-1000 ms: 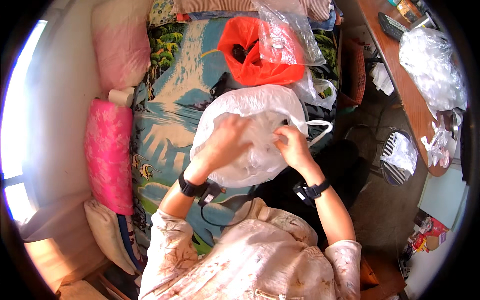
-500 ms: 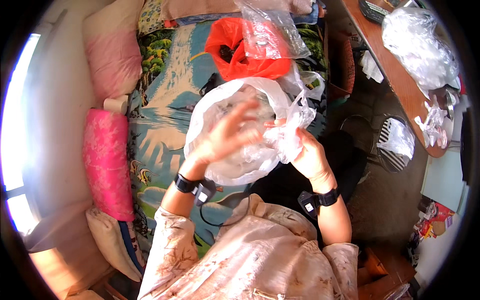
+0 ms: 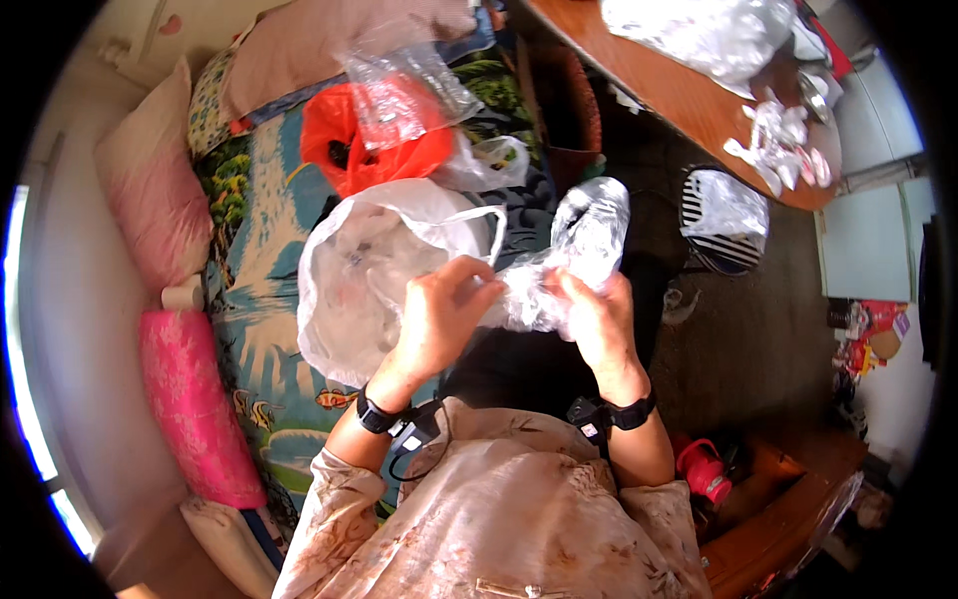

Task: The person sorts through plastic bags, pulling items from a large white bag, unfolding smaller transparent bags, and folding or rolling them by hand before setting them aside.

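A crinkled clear plastic bag (image 3: 591,232) stretches between my hands, its shiny upper part rising above my right hand. My right hand (image 3: 602,327) grips its bunched lower part between thumb and fingers. The fingers of my left hand (image 3: 439,314) pinch together at the left end of this plastic. Just left of it, an opened white plastic bag (image 3: 321,324) rests on the bed with pale, see-through plastic inside; my left hand overlaps its right rim. Beyond lies a red plastic bag (image 3: 324,125) with dark contents, a flat clear bag (image 3: 394,105) lying across it.
A patterned bed cover (image 3: 254,270) lies beneath the bags. Pink cushions (image 3: 195,404) line the left wall. To the right stand a wooden table (image 3: 639,75) with plastic bags on it and a striped stool (image 3: 723,220). A woven basket (image 3: 589,110) is beside the bed.
My view has shifted right. My hands have moved right, off the white bag, and the clear bag is now drawn out between them. My left hand, spread before, has closed on the plastic.
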Motion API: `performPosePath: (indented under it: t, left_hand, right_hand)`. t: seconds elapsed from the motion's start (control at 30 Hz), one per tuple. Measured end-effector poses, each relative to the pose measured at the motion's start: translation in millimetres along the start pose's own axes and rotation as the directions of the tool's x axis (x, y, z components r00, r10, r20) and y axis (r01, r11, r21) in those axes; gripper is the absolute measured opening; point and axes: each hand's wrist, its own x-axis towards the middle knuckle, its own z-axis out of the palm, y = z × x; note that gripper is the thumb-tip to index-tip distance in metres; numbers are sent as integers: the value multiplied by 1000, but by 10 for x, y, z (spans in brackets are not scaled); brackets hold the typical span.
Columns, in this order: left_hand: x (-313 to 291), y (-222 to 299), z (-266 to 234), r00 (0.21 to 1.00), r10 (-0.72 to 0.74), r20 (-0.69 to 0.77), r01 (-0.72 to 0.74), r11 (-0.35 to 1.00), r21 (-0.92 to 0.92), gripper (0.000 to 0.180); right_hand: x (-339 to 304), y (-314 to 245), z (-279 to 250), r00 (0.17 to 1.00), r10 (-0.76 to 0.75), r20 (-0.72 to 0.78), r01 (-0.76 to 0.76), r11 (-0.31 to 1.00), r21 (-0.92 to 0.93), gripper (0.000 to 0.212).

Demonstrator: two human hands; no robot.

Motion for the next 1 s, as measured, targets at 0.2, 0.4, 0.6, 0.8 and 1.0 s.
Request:
performPosePath:
  t: [0.2, 0.4, 0.6, 0.8, 1.0]
  left_hand:
    - [-27, -139, 65, 998, 3, 70, 23, 934, -357, 10]
    - [160, -66, -11, 973, -166, 163, 231, 783, -578, 18]
    - [339, 13, -65, 993, -119, 19, 109, 829, -549, 11]
    - [308, 237, 162, 865, 462, -197, -405, 873, 272, 49]
    - [203, 661, 774, 742, 645, 184, -670, 726, 156, 43]
  right_hand:
    - [-185, -202, -610, 946, -219, -240, 210, 976, -61, 23]
    - [-373, -505, -880, 962, -269, -50, 261, 957, -125, 21]
    - [-509, -646, -1065, 961, -263, -81, 258, 964, -72, 30]
    - [-618, -729, -1145, 983, -180, -16, 181, 982, 58, 41]
    - [-625, -613, -1139, 990, -140, -7, 140, 983, 119, 43]
